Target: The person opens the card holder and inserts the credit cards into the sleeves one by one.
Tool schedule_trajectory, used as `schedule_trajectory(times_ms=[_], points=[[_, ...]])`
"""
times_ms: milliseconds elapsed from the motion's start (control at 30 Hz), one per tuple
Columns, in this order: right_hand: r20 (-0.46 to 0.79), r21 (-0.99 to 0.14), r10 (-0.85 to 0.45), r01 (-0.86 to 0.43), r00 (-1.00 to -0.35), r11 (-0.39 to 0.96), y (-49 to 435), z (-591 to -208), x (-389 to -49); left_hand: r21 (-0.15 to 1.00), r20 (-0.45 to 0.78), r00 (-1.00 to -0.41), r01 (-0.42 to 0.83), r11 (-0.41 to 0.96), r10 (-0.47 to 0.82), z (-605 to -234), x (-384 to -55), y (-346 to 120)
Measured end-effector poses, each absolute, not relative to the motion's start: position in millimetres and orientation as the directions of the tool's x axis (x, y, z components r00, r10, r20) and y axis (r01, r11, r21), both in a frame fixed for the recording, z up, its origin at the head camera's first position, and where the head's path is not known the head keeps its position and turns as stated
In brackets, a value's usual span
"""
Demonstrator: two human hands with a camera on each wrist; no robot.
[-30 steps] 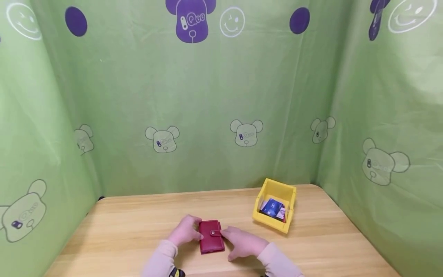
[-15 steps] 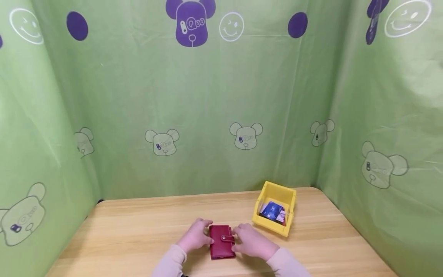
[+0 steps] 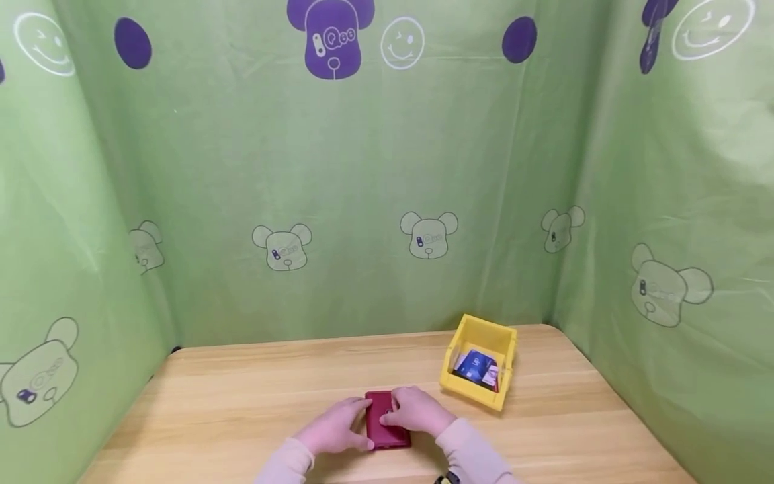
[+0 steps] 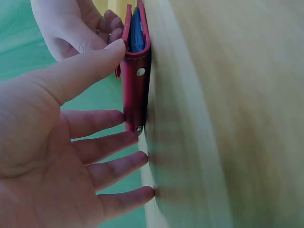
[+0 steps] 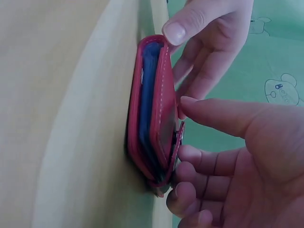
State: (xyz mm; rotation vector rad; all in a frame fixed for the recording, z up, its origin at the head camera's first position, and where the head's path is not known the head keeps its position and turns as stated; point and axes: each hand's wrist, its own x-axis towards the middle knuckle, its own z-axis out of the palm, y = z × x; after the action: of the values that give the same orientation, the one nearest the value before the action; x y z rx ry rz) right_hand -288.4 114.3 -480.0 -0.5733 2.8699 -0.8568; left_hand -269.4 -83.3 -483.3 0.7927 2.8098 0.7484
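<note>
A red wallet (image 3: pixel 377 430) lies on the table, its cover folded over, with blue inner sleeves (image 5: pixel 149 95) showing at the edge. My left hand (image 3: pixel 335 427) rests along the wallet's left side. Its thumb (image 4: pixel 107 54) touches the near corner, and its fingers are straight beside the spine. From the right, my right hand (image 3: pixel 420 410) reaches over the cover with curled fingers. Thumb and index finger are at the snap strap (image 5: pixel 179 142), which stands a little off the cover in the right wrist view. My hand partly hides the strap in the head view.
A yellow bin (image 3: pixel 474 393) stands at the back right of the wooden table (image 3: pixel 242 390), with a blue card (image 3: pixel 474 365) and other cards or papers inside. Green curtains (image 3: pixel 351 161) with printed bears surround the table on three sides.
The wallet has shifted slightly right since the first frame. My right hand has moved from its right edge onto the cover at the strap. My left thumb has slid to the near corner.
</note>
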Motion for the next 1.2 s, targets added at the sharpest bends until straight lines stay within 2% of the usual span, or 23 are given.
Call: schedule_trajectory(times_ms=[300, 633, 733, 867, 967, 1200], points=[[0.029, -0.532, -0.357, -0.317, -0.934, 0.785, 111.1, -485.6, -290.6, 0.462, 0.017, -0.845, 0.48, 0.746, 0.534, -484.6, -265.5, -79.7], [0.082, -0.513, -0.42, -0.4, -0.904, 0.76, 115.1, -485.8, -293.5, 0.458, 0.017, -0.857, 0.464, 0.758, 0.515, -488.2, -266.0, -80.4], [0.065, -0.566, -0.42, -0.38, -0.905, 0.732, 118.3, -487.1, -296.2, 0.453, 0.025, -0.857, 0.469, 0.758, 0.515, -488.8, -266.8, -80.1], [0.002, -0.708, -0.43, -0.305, -0.903, 0.637, 126.3, -486.2, -296.6, 0.449, 0.031, -0.858, 0.47, 0.76, 0.513, -491.3, -266.6, -78.2], [-0.03, -0.768, -0.444, -0.264, -0.895, 0.583, 132.4, -486.3, -297.8, 0.457, 0.027, -0.863, 0.46, 0.762, 0.505, -491.9, -265.6, -78.2], [-0.054, -0.731, -0.39, -0.23, -0.919, 0.643, 150.1, -479.9, -302.9, 0.469, 0.025, -0.868, 0.449, 0.761, 0.496, -489.4, -265.7, -78.7]])
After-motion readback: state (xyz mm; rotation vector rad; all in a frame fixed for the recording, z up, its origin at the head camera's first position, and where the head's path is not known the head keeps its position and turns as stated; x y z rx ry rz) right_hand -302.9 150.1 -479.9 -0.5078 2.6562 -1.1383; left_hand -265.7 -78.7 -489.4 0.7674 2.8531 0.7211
